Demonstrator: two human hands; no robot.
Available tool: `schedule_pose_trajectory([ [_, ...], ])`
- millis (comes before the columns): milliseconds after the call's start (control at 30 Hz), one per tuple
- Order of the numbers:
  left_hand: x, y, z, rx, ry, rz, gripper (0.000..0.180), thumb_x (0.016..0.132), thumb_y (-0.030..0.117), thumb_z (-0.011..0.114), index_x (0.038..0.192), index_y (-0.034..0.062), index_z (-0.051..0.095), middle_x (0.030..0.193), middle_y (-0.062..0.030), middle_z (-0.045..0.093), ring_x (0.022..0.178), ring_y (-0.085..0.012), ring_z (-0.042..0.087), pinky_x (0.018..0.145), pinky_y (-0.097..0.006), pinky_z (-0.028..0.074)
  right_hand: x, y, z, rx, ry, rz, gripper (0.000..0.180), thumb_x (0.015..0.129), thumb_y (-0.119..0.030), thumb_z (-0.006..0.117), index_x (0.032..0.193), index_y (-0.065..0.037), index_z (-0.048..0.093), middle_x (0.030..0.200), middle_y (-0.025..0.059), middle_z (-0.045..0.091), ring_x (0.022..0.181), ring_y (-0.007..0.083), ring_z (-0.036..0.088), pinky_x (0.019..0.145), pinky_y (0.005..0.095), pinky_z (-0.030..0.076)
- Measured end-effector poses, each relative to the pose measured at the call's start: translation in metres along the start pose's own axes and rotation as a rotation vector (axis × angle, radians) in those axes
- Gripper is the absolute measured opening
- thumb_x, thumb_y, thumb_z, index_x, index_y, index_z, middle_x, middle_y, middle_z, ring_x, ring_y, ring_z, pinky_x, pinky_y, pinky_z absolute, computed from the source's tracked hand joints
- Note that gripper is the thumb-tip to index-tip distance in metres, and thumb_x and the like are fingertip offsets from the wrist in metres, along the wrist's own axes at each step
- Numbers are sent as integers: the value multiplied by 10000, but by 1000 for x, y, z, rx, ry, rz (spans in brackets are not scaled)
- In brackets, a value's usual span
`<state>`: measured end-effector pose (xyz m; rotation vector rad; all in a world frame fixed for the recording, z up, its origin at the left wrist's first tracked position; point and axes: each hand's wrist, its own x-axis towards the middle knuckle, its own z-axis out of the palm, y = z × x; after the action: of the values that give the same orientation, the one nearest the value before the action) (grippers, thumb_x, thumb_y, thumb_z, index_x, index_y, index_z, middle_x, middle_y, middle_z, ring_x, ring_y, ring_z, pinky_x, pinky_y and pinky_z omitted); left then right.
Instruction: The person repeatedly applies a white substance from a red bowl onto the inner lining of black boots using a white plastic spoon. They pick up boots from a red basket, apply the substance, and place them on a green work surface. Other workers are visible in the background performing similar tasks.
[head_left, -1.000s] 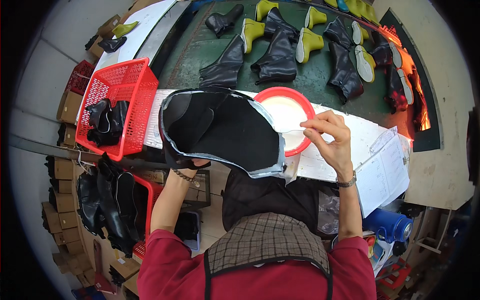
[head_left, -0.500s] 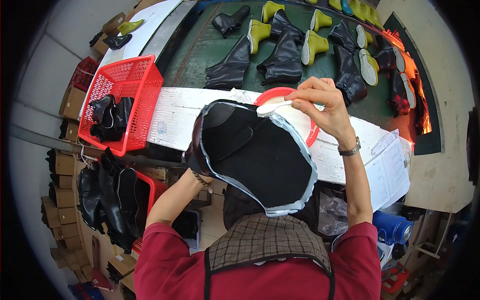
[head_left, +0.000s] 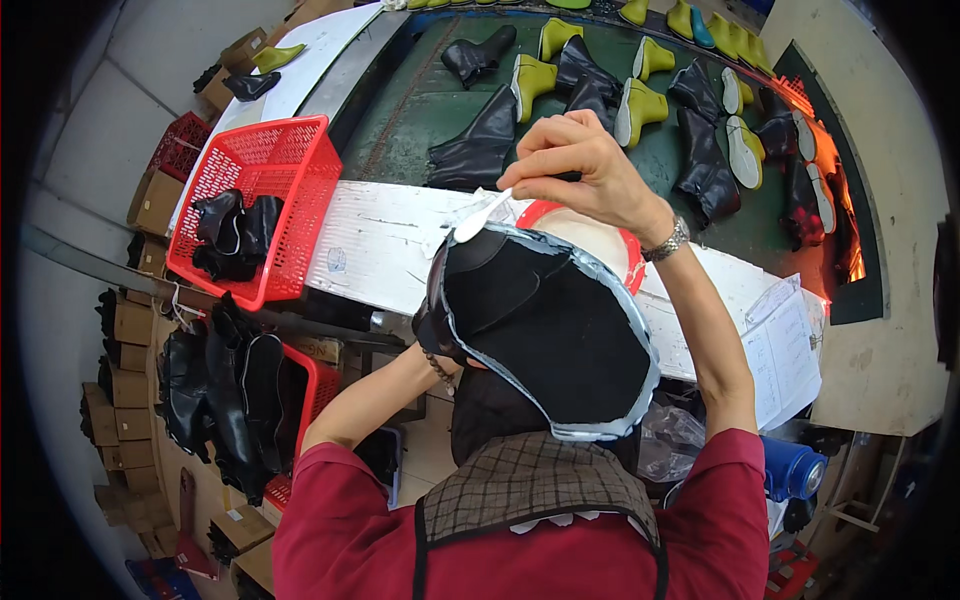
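Note:
My right hand (head_left: 592, 168) pinches the handle of a small white brush (head_left: 482, 218) that looks like a toothbrush. The brush head touches the upper left edge of a black boot upper (head_left: 545, 320). This upper is tilted with its dark inside facing me, and a whitish wet-looking band runs along its rim. My left hand (head_left: 475, 364) supports it from behind, fingers mostly hidden. Just beyond the upper, partly covered by my right hand, stands a red-rimmed bowl (head_left: 637, 262) with a creamy white substance in it.
A red basket (head_left: 315, 200) with black boots stands at left; more black boots (head_left: 225, 390) hang below it. Behind the white board (head_left: 375, 225), black boots and yellow-green shoe forms (head_left: 640, 110) lie on a green conveyor (head_left: 400, 130) near an orange-glowing opening (head_left: 850, 225). Papers (head_left: 783, 355) lie right.
My right hand has carried the brush leftward along the rim to the upper left edge. The boot upper sits slightly farther right and lower in view.

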<state>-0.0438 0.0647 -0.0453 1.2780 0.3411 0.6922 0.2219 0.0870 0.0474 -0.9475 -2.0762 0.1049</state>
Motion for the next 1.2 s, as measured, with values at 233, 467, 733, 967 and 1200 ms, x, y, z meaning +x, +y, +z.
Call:
schedule_pose_trajectory([
  [233, 7, 15, -2, 97, 58, 172, 821, 842, 458, 758, 1447, -43, 519, 1199, -115, 675, 1062, -175, 650, 918, -299, 527, -8, -6, -12, -23, 179, 53, 125, 860, -141, 807, 982, -115, 817, 883, 4, 679, 819, 152, 634, 772, 289, 434],
  [467, 34, 55, -39, 315, 173, 559, 863, 819, 501, 773, 1435, -52, 531, 1167, -116, 689, 1038, -175, 656, 894, -295, 534, -51, -71, -54, -28, 420, 439, 149, 920, -16, 730, 1058, 15, 773, 941, 72, 699, 840, 130, 629, 734, 245, 477],
  [733, 49, 111, -68, 604, 367, 931, 774, 849, 451, 751, 1403, -50, 549, 1161, -127, 696, 1014, -191, 667, 897, -322, 542, -77, -128, -29, 48, 389, 457, 204, 827, 24, 787, 1029, -7, 788, 919, 78, 678, 793, 139, 623, 687, 261, 479],
  [967, 48, 136, -64, 864, 540, 1209, 657, 891, 377, 721, 1370, -44, 566, 1163, -141, 700, 994, -209, 677, 908, -355, 548, -70, -135, -12, -5, 324, 316, 328, 706, -35, 888, 1024, -54, 808, 880, 48, 648, 712, 155, 611, 595, 285, 457],
  [1200, 58, 122, -70, 1009, 793, 1336, 540, 933, 303, 691, 1336, -39, 583, 1166, -154, 703, 974, -227, 687, 920, -388, 554, -69, -149, -5, 70, 211, 342, 244, 741, -58, 870, 974, -44, 797, 856, 55, 688, 720, 161, 656, 599, 289, 496],
])
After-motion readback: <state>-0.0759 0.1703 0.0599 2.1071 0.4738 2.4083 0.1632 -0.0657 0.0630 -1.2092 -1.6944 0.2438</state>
